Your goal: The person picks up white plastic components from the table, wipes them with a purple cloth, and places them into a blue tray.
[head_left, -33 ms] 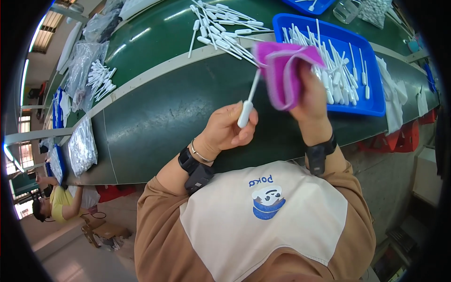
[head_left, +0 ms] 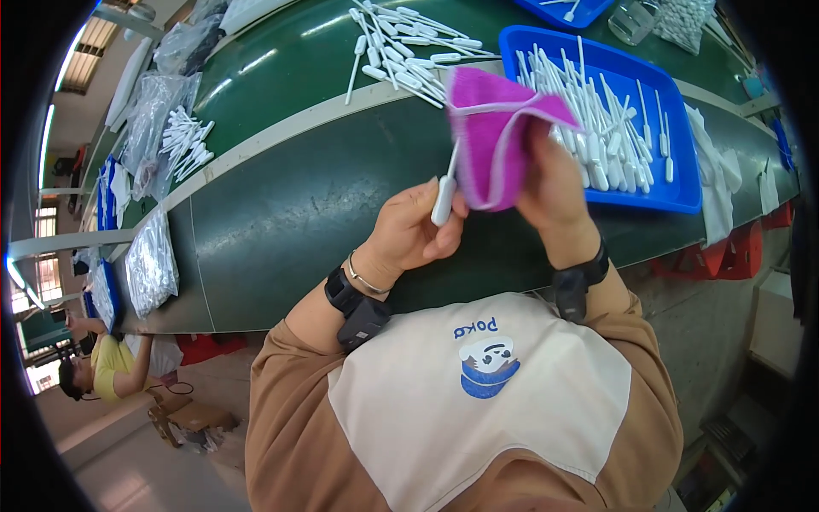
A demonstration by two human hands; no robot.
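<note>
My left hand [head_left: 418,224] pinches a white plastic dropper pipette [head_left: 443,201] by its bulb, over the front of the green workbench. The pipette's thin stem points up and away, and its upper part is hidden by a magenta cloth [head_left: 496,136]. That cloth, with pale edging, is gripped in my right hand [head_left: 553,183], whose fingers are partly covered by it and a little blurred. Just right of that hand sits a blue tray [head_left: 688,183] full of similar white pipettes [head_left: 610,141], most with their bulbs toward me.
Loose pipettes [head_left: 401,51] lie piled beyond the pale bench strip, and another heap [head_left: 186,145] is at the left. Clear plastic bags [head_left: 152,264] stand left. A white cloth [head_left: 712,171] hangs right of the tray. Another person [head_left: 115,367] sits far left.
My right hand and the magenta cloth have moved left and down along the pipette's stem, nearer my left hand. The left hand has hardly moved.
</note>
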